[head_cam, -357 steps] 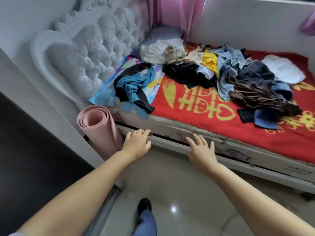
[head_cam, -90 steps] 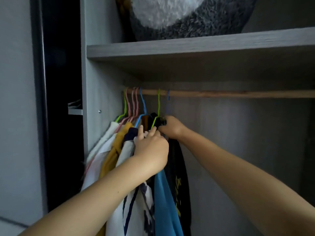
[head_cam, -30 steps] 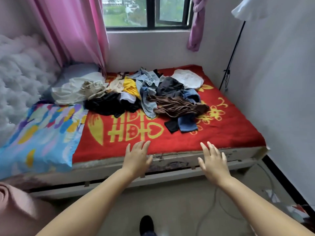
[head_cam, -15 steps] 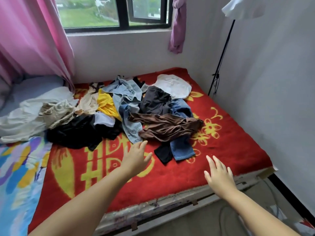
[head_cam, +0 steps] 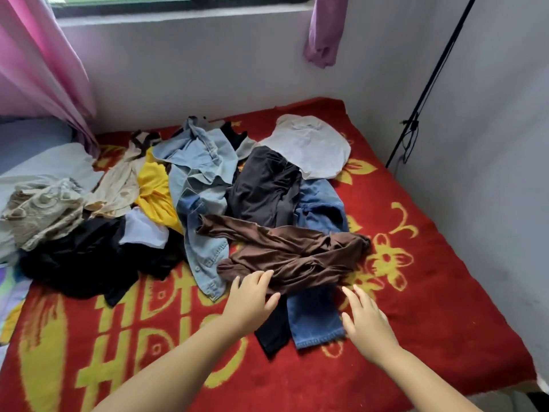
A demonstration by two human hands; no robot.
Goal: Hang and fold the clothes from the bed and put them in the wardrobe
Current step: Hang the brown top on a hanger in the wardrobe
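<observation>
Bed (head_cam: 445,292) covered by a red blanket with yellow motifs; a loose heap of unfolded clothes (head_cam: 208,203) lies across its middle and far side, none of it hung or folded. Nearest the front edge of the heap: a brown garment (head_cam: 291,251) lying crosswise over blue jeans (head_cam: 315,316) and a black item (head_cam: 273,331); behind it a dark grey garment (head_cam: 264,188), a light denim shirt (head_cam: 202,173), a yellow top (head_cam: 154,188), a white piece (head_cam: 312,147) at the far right, black clothing (head_cam: 83,257) and beige pieces (head_cam: 41,209) at the left. Left hand (head_cam: 249,298) spread, fingers straight, fingertips on the near edge of the brown garment, gripping nothing; right hand (head_cam: 365,319) likewise spread and empty, beside the jeans leg, contact with the fabric not determinable. Pink curtain (head_cam: 44,63) at upper left; wardrobe out of view.
</observation>
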